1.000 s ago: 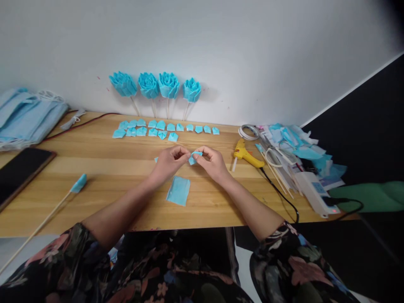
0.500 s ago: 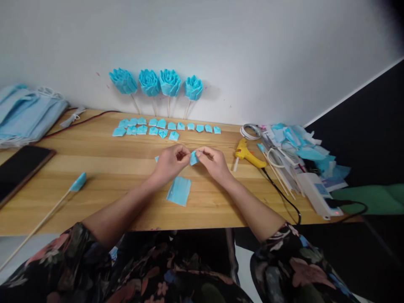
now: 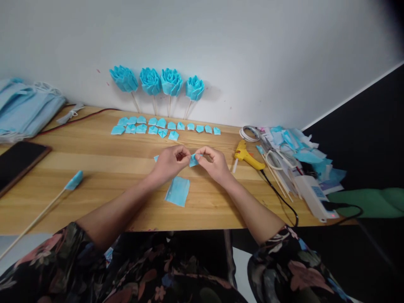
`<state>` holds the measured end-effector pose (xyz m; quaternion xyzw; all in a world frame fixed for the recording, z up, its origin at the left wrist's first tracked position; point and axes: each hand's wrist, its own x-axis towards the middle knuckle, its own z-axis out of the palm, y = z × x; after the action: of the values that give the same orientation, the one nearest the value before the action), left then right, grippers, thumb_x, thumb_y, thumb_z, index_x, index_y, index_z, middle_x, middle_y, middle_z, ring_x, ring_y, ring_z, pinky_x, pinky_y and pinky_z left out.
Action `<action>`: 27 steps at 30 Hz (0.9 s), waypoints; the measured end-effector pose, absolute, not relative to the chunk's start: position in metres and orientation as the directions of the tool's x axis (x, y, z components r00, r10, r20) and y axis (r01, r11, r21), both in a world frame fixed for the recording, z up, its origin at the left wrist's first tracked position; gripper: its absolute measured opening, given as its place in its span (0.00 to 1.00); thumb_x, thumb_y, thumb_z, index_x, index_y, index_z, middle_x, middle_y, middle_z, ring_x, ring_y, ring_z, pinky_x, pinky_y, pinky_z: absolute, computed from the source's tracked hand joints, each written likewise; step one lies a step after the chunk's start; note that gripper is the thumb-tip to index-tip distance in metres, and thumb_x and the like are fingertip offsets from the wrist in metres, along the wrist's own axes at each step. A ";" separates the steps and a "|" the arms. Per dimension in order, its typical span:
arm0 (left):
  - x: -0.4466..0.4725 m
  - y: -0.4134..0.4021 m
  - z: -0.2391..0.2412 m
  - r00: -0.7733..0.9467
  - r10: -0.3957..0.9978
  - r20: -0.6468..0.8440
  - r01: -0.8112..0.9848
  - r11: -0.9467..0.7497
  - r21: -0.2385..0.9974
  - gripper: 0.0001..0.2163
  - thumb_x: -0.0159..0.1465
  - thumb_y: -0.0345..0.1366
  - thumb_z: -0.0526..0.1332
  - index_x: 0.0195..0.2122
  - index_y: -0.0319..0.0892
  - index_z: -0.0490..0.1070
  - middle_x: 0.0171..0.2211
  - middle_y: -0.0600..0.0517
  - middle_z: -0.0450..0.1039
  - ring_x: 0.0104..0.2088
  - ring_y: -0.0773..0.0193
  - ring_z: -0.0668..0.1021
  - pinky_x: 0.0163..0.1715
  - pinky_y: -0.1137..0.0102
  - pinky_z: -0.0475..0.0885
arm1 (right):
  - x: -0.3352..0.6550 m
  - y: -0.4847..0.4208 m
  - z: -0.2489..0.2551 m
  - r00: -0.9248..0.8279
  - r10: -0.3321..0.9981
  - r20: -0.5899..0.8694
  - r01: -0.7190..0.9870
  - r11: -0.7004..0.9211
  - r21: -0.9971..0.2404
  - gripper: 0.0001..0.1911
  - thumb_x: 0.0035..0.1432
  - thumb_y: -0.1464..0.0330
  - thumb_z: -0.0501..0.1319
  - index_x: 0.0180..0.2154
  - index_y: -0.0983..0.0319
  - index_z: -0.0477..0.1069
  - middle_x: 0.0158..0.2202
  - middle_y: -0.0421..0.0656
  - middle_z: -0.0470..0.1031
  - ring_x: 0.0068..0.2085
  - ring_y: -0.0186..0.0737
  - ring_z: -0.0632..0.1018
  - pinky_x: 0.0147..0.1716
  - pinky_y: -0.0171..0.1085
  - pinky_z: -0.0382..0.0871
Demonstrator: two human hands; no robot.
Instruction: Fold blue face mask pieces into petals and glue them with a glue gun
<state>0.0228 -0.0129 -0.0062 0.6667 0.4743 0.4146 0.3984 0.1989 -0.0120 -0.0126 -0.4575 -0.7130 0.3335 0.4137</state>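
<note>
Between my two hands is a small piece of blue fabric (image 3: 193, 160), pinched at its left by my left hand (image 3: 173, 162) and at its right by my right hand (image 3: 213, 162). Fingertips of both hands are closed on it, and they partly cover it. Below them a blue fabric square (image 3: 178, 192) lies flat on the wooden table (image 3: 214, 210). Another blue scrap pokes out from behind my left hand. Farther back lie rows of small folded blue petals (image 3: 162, 133).
Blue flowers on sticks (image 3: 171, 82) lean against the wall. At the right are a yellow glue gun (image 3: 249, 156), scissors (image 3: 277, 160), a tape roll (image 3: 250, 133), fabric scraps (image 3: 296, 145) and a power strip (image 3: 315, 198). Leftward are face masks (image 3: 28, 107), a phone (image 3: 22, 164) and a blue-tipped stick (image 3: 74, 180).
The view has shifted slightly. Both hands keep their pinch on the blue piece, whose visible part now looks a little wider and tilted differently under the right thumb.
</note>
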 end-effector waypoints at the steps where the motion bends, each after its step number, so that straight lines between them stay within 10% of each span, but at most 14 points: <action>1: 0.023 -0.013 -0.006 0.209 0.962 0.175 0.311 -0.235 0.921 0.04 0.54 0.34 0.59 0.24 0.41 0.68 0.23 0.55 0.71 0.25 0.69 0.70 0.26 0.73 0.62 | 0.199 -0.013 -0.012 -0.247 0.921 0.303 0.392 0.380 -0.838 0.06 0.56 0.65 0.60 0.30 0.60 0.72 0.29 0.40 0.76 0.32 0.36 0.74 0.37 0.35 0.67; 12: 0.017 -0.010 -0.007 0.220 0.970 0.100 0.133 -0.131 0.982 0.13 0.62 0.46 0.60 0.28 0.41 0.74 0.27 0.52 0.75 0.30 0.65 0.73 0.33 0.71 0.68 | 0.200 -0.012 -0.012 -0.136 0.951 0.278 0.353 0.309 -0.883 0.09 0.57 0.62 0.60 0.31 0.61 0.72 0.31 0.40 0.77 0.34 0.37 0.75 0.37 0.36 0.67; 27: 0.021 -0.009 -0.011 0.210 0.972 0.110 0.194 -0.151 0.969 0.05 0.57 0.36 0.62 0.26 0.41 0.72 0.26 0.53 0.74 0.26 0.68 0.72 0.27 0.72 0.65 | 0.199 -0.011 -0.015 -0.223 0.944 0.244 0.335 0.309 -0.890 0.08 0.57 0.62 0.61 0.32 0.61 0.72 0.32 0.40 0.77 0.34 0.36 0.75 0.37 0.35 0.67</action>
<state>0.0206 -0.0091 -0.0106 0.6286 0.4634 0.4249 0.4578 0.1985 -0.0108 -0.0148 -0.4618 -0.6926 0.3634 0.4184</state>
